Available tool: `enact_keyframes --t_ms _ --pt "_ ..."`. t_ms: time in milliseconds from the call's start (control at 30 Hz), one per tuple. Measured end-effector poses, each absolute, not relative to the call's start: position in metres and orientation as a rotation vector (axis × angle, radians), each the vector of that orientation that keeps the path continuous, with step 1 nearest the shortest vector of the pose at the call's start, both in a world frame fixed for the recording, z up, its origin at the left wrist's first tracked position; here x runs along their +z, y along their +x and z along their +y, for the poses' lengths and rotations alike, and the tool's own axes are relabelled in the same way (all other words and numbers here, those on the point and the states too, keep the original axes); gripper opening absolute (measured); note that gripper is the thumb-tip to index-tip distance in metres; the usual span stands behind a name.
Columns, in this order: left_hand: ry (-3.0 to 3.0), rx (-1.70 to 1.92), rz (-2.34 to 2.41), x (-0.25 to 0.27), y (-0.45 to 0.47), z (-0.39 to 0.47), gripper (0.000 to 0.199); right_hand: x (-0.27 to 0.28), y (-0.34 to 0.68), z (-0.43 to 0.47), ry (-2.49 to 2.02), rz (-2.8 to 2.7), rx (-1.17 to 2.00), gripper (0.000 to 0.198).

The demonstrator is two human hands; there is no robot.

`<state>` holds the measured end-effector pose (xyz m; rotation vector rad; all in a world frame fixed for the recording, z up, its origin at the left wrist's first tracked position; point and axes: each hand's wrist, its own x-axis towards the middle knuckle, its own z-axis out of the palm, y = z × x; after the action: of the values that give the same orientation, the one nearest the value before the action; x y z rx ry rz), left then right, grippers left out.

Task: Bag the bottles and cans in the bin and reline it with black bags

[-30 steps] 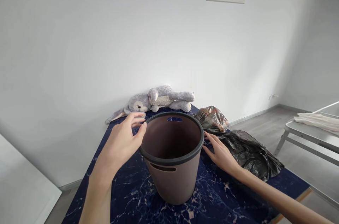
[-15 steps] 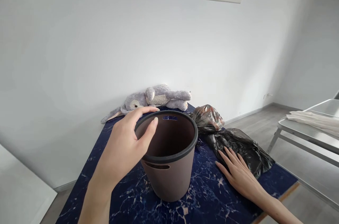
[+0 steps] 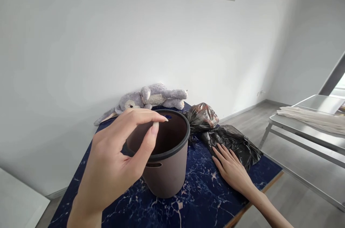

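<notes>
A brown-grey waste bin (image 3: 169,177) with a dark rim stands upright on the blue marbled table. Its inside looks bare, with no liner. My left hand (image 3: 115,152) hovers in front of and over its left rim, thumb and forefinger tips brought together; nothing shows between them, and the other fingers are hidden. My right hand (image 3: 233,168) lies flat with fingers stretched out, their tips touching a flattened black plastic bag (image 3: 244,145) to the right of the bin. Behind that sits a filled black plastic bag (image 3: 203,116).
A grey plush rabbit (image 3: 156,98) lies on its side at the table's back, against the white wall. On the right stands a folding table (image 3: 293,127) with a white cloth (image 3: 312,116) on it. The marbled table (image 3: 199,203) has its wooden edge at the right.
My left thumb and forefinger have closed from apart to touching, and that hand has shifted nearer. The right hand stays on the flat bag. The whole view has shifted slightly.
</notes>
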<state>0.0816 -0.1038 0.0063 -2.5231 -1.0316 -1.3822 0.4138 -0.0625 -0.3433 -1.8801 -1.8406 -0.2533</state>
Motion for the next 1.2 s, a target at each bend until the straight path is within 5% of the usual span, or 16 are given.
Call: enact_keyframes --t_ms 1200 --pt "-2.411 -1.316 -0.910 0.019 0.048 -0.117 0.022 -0.342 0.416 -0.063 -1.889 -1.858 -0.251 0.062"
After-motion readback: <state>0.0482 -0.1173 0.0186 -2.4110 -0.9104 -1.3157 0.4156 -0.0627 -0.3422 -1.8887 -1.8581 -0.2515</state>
